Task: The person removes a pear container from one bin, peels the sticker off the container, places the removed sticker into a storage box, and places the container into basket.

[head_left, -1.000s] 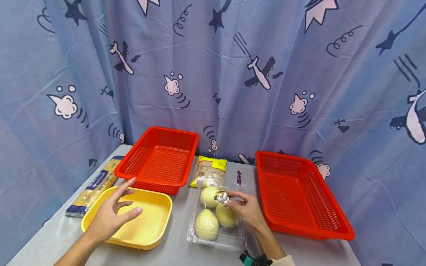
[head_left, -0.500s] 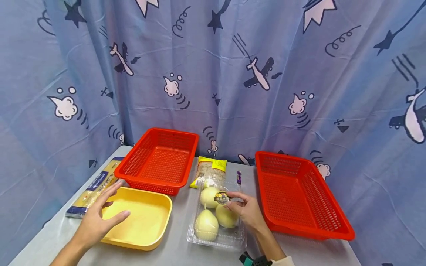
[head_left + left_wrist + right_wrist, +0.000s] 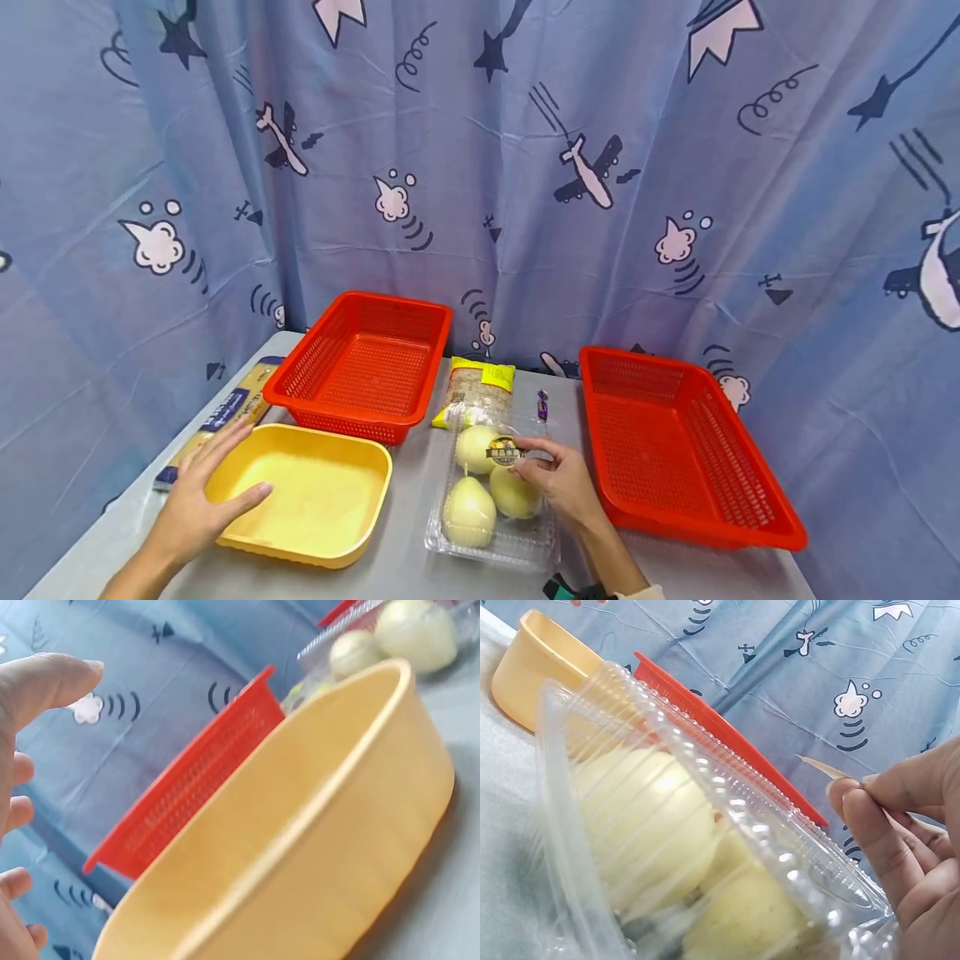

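Between thumb and forefinger my right hand (image 3: 564,485) pinches a small round dark label (image 3: 502,452). In the right wrist view this label (image 3: 822,766) is seen nearly edge-on, raised off the clear plastic fruit box (image 3: 735,817). Under the box's transparent lid (image 3: 517,542) lie three pale yellow pears (image 3: 469,512). At the left end of the yellow basin (image 3: 315,483), my left hand (image 3: 187,510) hovers with its fingers spread and holds nothing. The left wrist view shows these fingers (image 3: 45,682) apart from the basin's rim (image 3: 300,817).
Red baskets stand at back left (image 3: 375,367) and right (image 3: 682,450). A yellow-topped packet (image 3: 480,392) lies behind the fruit box, beside a small purple-wrapped candy (image 3: 542,405). A long blue-and-yellow noodle packet (image 3: 232,408) lies far left. A blue patterned curtain (image 3: 510,183) closes the back.
My left hand has drawn left and slightly down, from over the basin to its left end. My right hand stays in place; the label's glare has gone and its print shows.
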### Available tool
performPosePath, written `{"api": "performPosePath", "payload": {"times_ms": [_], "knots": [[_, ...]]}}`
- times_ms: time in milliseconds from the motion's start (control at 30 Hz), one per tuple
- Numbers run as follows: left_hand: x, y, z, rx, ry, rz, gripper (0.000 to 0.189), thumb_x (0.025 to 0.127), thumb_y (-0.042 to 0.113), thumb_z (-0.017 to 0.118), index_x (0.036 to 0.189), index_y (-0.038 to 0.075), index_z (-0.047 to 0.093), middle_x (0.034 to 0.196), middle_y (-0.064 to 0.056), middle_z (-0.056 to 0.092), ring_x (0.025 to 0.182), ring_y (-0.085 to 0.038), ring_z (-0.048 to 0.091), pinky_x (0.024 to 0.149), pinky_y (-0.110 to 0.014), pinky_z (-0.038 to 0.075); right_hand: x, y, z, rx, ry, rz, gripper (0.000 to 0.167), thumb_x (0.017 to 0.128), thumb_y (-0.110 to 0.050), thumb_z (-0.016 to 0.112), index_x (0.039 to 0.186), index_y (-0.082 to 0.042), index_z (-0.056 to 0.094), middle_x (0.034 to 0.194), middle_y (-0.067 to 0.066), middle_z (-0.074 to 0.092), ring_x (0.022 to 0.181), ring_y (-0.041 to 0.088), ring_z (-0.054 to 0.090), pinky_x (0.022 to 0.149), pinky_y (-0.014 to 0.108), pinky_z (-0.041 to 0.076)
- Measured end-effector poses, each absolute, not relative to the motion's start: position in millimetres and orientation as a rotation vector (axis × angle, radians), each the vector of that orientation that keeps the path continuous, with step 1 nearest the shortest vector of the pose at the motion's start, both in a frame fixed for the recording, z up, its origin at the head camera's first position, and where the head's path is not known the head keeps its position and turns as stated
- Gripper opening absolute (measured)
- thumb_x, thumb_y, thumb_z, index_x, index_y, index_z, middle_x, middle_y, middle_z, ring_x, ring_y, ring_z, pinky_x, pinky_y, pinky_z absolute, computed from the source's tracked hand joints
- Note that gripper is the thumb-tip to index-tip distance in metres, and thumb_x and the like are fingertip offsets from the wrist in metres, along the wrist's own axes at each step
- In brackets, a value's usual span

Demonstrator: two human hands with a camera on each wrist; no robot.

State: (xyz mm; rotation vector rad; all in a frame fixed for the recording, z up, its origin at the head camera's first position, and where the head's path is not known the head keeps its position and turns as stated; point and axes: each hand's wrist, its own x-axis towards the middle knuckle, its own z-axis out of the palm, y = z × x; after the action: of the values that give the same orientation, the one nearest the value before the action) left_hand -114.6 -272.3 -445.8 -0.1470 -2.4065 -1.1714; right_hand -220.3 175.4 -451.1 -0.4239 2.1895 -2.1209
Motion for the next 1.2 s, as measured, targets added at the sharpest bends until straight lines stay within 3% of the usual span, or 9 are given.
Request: {"api": "performPosePath", "payload": {"times_ms": [133, 267, 433, 533, 667, 733, 900, 1067, 1200], "knots": [[-113.1, -281.7, -456.0, -0.156, -2.393, -1.146, 0.076, 0.078, 0.018, 0.08, 0.145, 0.008, 0.045, 0.153, 0.002, 0.03, 0.134, -0.052, 0.016, 0.098, -0.074, 0.004, -221.7, 174.3, -451.3, -0.431, 2.205, -2.122, 0.034, 0.084, 0.01, 0.066, 0.116, 0.016, 0.06, 0.095, 0.031, 0.065, 0.081, 0.033, 0.069, 0.075, 0.031, 0.055], [-114.4, -290.2, -465.1, -0.216, -2.377, -1.123, 0.074, 0.076, 0.014, 0.08, 0.141, 0.002, 0.047, 0.151, 0.013, 0.029, 0.137, -0.049, 0.015, 0.104, -0.068, -0.001, -223.9, 174.4, -452.1, -0.417, 2.213, -2.127, 0.033, 0.084, 0.01, 0.066, 0.116, 0.015, 0.061, 0.092, 0.03, 0.066, 0.08, 0.034, 0.069, 0.075, 0.031, 0.055], [-111.0, -296.3, -476.2, -0.205, -2.403, -1.111, 0.069, 0.077, 0.015, 0.079, 0.139, 0.002, 0.05, 0.143, 0.03, 0.026, 0.142, -0.02, 0.014, 0.104, -0.067, 0.0, -222.9, 174.8, -454.6, -0.399, 2.196, -2.117, 0.035, 0.084, 0.009, 0.066, 0.117, 0.016, 0.06, 0.091, 0.03, 0.066, 0.082, 0.033, 0.069, 0.075, 0.03, 0.055], [-110.1, -297.9, -480.3, -0.184, -2.423, -1.096, 0.067, 0.079, 0.017, 0.078, 0.139, 0.002, 0.05, 0.147, 0.022, 0.027, 0.141, -0.017, 0.016, 0.105, -0.063, 0.002, -222.5, 175.1, -455.3, -0.386, 2.205, -2.117, 0.035, 0.083, 0.009, 0.067, 0.117, 0.015, 0.06, 0.091, 0.029, 0.067, 0.082, 0.033, 0.069, 0.074, 0.03, 0.055], [-110.4, -300.3, -483.5, -0.144, -2.444, -1.083, 0.067, 0.08, 0.018, 0.077, 0.138, 0.0, 0.05, 0.152, -0.005, 0.032, 0.132, -0.042, 0.025, 0.097, -0.068, 0.013, -223.6, 175.5, -454.9, -0.397, 2.218, -2.121, 0.034, 0.084, 0.01, 0.066, 0.117, 0.014, 0.061, 0.092, 0.028, 0.066, 0.08, 0.031, 0.069, 0.074, 0.03, 0.055], [-110.8, -301.4, -485.8, -0.137, -2.445, -1.084, 0.067, 0.08, 0.018, 0.077, 0.138, -0.001, 0.05, 0.151, -0.013, 0.034, 0.125, -0.048, 0.027, 0.093, -0.071, 0.017, -224.1, 175.7, -454.6, -0.402, 2.223, -2.127, 0.033, 0.084, 0.011, 0.066, 0.116, 0.014, 0.061, 0.092, 0.029, 0.066, 0.079, 0.032, 0.069, 0.074, 0.031, 0.055], [-107.8, -304.0, -494.4, -0.128, -2.456, -1.102, 0.068, 0.079, 0.018, 0.077, 0.138, -0.001, 0.049, 0.152, -0.011, 0.031, 0.122, -0.051, 0.027, 0.09, -0.076, 0.019, -223.4, 176.8, -455.2, -0.414, 2.204, -2.131, 0.034, 0.083, 0.011, 0.065, 0.117, 0.017, 0.059, 0.093, 0.029, 0.066, 0.08, 0.032, 0.069, 0.074, 0.03, 0.055], [-104.9, -307.1, -499.8, -0.086, -2.523, -1.076, 0.069, 0.081, 0.022, 0.076, 0.139, -0.002, 0.047, 0.149, -0.024, 0.032, 0.121, -0.053, 0.027, 0.084, -0.078, 0.021, -223.3, 175.9, -454.3, -0.419, 2.18, -2.156, 0.033, 0.083, 0.012, 0.065, 0.116, 0.017, 0.06, 0.096, 0.03, 0.063, 0.077, 0.027, 0.069, 0.074, 0.03, 0.055], [-104.5, -308.5, -502.6, -0.061, -2.581, -1.032, 0.07, 0.082, 0.026, 0.076, 0.139, -0.003, 0.047, 0.146, -0.028, 0.034, 0.121, -0.055, 0.027, 0.082, -0.077, 0.023, -222.5, 175.9, -452.4, -0.411, 2.178, -2.168, 0.032, 0.083, 0.013, 0.065, 0.114, 0.017, 0.06, 0.098, 0.032, 0.062, 0.077, 0.034, 0.069, 0.074, 0.031, 0.055]]}}
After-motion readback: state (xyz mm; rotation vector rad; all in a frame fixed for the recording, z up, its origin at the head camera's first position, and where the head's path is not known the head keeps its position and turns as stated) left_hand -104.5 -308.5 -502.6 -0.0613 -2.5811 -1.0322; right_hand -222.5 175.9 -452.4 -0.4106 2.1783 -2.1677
